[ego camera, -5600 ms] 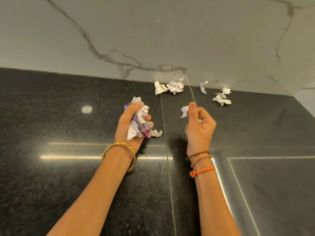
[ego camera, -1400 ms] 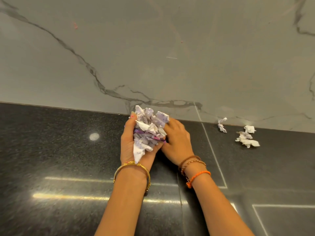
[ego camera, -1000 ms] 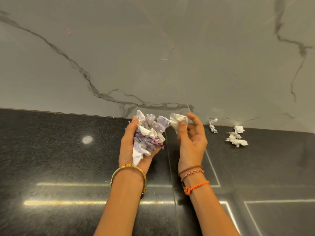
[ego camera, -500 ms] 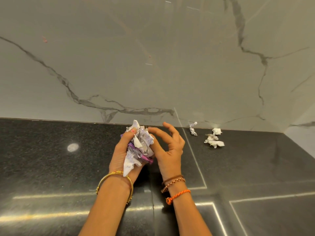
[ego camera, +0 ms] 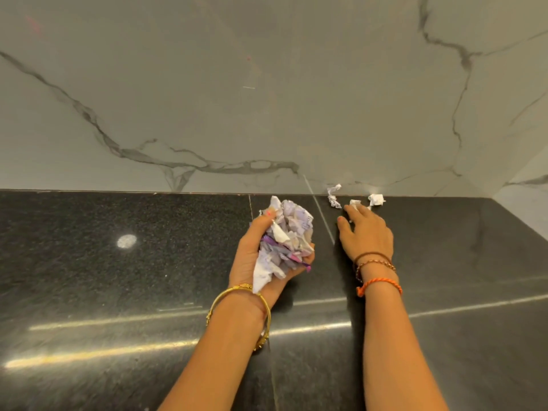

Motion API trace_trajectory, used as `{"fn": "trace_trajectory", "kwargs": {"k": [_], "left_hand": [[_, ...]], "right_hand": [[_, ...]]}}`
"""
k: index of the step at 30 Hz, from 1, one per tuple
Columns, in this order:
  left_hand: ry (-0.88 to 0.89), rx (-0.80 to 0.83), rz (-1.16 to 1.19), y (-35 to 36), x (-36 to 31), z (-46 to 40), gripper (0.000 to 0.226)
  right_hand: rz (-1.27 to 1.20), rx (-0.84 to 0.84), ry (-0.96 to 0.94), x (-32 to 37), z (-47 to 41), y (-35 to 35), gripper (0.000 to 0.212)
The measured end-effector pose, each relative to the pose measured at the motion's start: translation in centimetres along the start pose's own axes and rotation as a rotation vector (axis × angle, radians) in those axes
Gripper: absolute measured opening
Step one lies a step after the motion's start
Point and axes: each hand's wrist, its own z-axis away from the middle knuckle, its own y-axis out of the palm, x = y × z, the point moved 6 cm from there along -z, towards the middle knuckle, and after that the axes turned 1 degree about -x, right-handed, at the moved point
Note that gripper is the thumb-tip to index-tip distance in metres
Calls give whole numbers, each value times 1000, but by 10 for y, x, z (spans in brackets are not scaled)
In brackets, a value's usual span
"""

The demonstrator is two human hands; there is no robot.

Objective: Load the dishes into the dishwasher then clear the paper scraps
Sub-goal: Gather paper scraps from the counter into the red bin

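1. Since half a second ago the right hand [ego camera: 367, 232] has left the wad [ego camera: 286, 238] and reached out flat toward the far scraps; the left hand [ego camera: 261, 256] has kept its grip.
2. Nearest, both forearms stretch over the dark worktop [ego camera: 118, 262]. A gold bangle [ego camera: 237, 295] rings the left wrist; thread bands [ego camera: 376, 271] ring the right.
3. The left hand is palm up, its fingers [ego camera: 307, 253] clamped on the wad of crumpled white and purple paper, thumb pressed on top.
4. To the right of it, the right hand lies palm down, low over the worktop, fingers [ego camera: 353, 213] spread apart and holding nothing; whether it touches the surface cannot be told.
5. Just past those fingertips lie three loose scraps: one [ego camera: 354, 203] touching or nearly touching them, one [ego camera: 334, 195] to its left, one [ego camera: 376, 199] to its right.
6. The scraps sit where the worktop meets the veined marble wall [ego camera: 267, 99].
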Motion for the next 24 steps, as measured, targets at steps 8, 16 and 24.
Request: {"fn": "trace_trajectory", "kwargs": {"k": [8, 16, 24], "left_hand": [[33, 38, 90, -6, -11, -1, 28], [93, 46, 81, -10, -25, -1, 41], [84, 26, 88, -6, -25, 2, 24]], "right_hand": [[-1275, 0, 22, 37, 15, -6, 18], [-1443, 458, -347, 103, 46, 6, 12], [-1088, 387, -406, 96, 42, 4, 33]]}}
